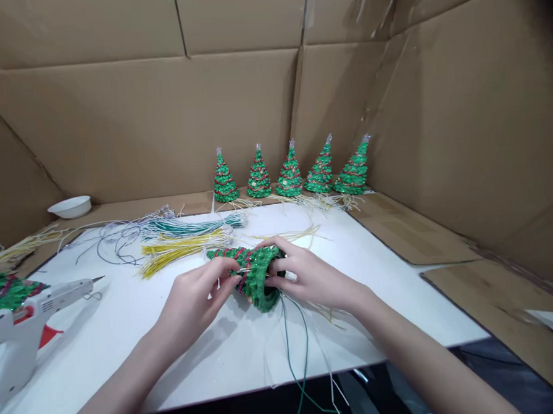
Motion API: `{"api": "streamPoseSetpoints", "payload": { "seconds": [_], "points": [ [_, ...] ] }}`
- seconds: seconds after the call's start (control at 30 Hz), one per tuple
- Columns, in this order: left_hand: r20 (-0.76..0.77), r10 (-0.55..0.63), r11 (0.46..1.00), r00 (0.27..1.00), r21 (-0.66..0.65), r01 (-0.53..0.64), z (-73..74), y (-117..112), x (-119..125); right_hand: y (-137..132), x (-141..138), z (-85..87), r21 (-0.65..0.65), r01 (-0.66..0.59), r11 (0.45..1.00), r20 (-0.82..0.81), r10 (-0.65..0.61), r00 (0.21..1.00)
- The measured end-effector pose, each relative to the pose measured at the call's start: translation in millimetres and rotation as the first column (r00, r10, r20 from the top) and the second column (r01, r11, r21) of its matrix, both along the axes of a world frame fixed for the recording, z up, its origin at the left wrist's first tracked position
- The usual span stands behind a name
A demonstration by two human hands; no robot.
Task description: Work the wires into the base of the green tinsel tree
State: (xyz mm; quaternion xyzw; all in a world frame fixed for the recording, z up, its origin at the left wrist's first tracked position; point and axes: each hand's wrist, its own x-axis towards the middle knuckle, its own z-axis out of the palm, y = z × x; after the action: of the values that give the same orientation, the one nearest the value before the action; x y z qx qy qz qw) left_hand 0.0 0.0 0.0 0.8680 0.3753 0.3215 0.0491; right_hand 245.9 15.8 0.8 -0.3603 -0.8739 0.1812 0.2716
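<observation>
A small green tree (254, 273) lies on its side just above the white tabletop (228, 351), held between both hands. The right hand (310, 276) has its grip closed round the base, where wires (298, 354) trail out; the left hand (193, 301) pinches the red trim mid-body. This looks like trim fitting; the next move calls for a steady hold while turning.

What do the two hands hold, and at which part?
Both hold one small green tree lying sideways: the left hand pinches its side, the right hand grips its base end.
</observation>
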Motion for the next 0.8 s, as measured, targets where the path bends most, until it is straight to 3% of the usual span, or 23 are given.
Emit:
{"api": "streamPoseSetpoints", "payload": {
  "seconds": [0.23, 0.8],
  "points": [
    [0.021, -0.054, 0.970, 0.998, 0.240, 0.047, -4.0, 3.3, 0.6, 0.6, -2.5, -2.4, -0.033, -0.055, 0.998, -0.008, 0.055, 0.998],
    [0.154, -0.095, 0.978, 0.983, 0.197, 0.063, -1.4, 0.5, 3.1, -0.5, -3.3, -3.4, -0.028, -0.072, 0.997, -0.011, 0.072, 0.997]
  ]
}}
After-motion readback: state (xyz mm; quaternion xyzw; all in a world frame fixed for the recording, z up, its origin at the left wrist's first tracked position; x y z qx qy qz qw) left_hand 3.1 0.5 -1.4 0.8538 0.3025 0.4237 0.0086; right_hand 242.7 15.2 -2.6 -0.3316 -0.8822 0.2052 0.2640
